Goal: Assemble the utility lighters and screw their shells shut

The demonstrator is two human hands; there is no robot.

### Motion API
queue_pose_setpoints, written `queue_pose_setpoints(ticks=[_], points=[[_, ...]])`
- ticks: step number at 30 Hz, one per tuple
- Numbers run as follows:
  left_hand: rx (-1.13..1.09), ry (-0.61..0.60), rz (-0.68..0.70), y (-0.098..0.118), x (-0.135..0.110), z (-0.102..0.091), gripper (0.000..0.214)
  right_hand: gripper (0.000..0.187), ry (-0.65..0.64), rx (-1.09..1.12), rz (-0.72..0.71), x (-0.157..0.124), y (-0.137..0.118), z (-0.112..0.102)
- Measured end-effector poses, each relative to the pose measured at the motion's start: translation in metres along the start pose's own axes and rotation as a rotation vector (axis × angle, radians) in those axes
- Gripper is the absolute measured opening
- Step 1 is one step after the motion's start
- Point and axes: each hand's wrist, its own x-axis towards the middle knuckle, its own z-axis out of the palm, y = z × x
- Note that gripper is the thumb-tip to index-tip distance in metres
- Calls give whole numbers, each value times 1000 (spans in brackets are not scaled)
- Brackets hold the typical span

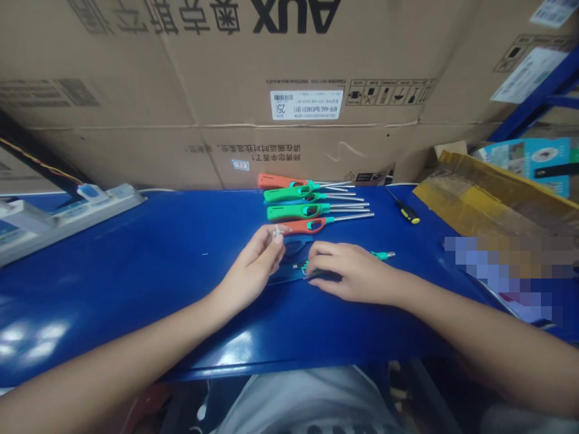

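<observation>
While the left hand [256, 265] pinches a small white part [278, 235] between its fingertips, the right hand [350, 271] curls over a lighter [383, 255], its grip hidden, the teal end pointing right along the blue counter [136, 289]; at least four utility lighters [312, 210] lie farther off, parallel, nozzles right.

Four lighters [295, 211] lie in a row, two orange and two green, and a fifth may be partly hidden behind them. There is one screwdriver [407, 211], one power strip [67, 223] and one blue table [136, 289]. One small white part [279, 234] shows at the left hand [251, 268], and one green-tipped piece [384, 255] sticks out past the right hand [348, 272]. Two cardboard boxes [226, 60] stand stacked behind.
</observation>
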Motion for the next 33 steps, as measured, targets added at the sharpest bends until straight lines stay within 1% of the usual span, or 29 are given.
queue_pose_setpoints(ticks=[2, 5, 8, 10, 12, 16, 18, 20, 24, 33], points=[[-33, -38, -36, 1, 0, 1, 36, 7, 5, 53, 11, 0, 1, 2], [-57, -112, -100, 2, -1, 1, 34, 5, 60, 180, 14, 2, 5, 2], [-54, -158, -154, 3, -2, 0, 35, 1, 106, 289, 19, 3, 11, 0], [-35, -175, -172, 3, -2, 0, 35, 5, 114, 359, 65, 4, 16, -2], [-18, -189, -183, 2, -2, 0, 35, 12, 109, 442, 143, 4, 20, -1], [24, -215, -199, 0, -2, -1, 37, 25, 53, 700, 299, 5, 23, 4], [63, -243, -188, -1, -1, -2, 39, 29, 24, 821, 343, 7, 23, 6], [107, -277, -164, -1, 0, -2, 41, 32, 7, 897, 367, 8, 23, 5], [168, -324, -152, -2, 2, -5, 40, 35, -12, 940, 369, 10, 24, 1], [198, -347, -178, -2, 3, -5, 33, 30, -44, 869, 335, 9, 26, 2]])
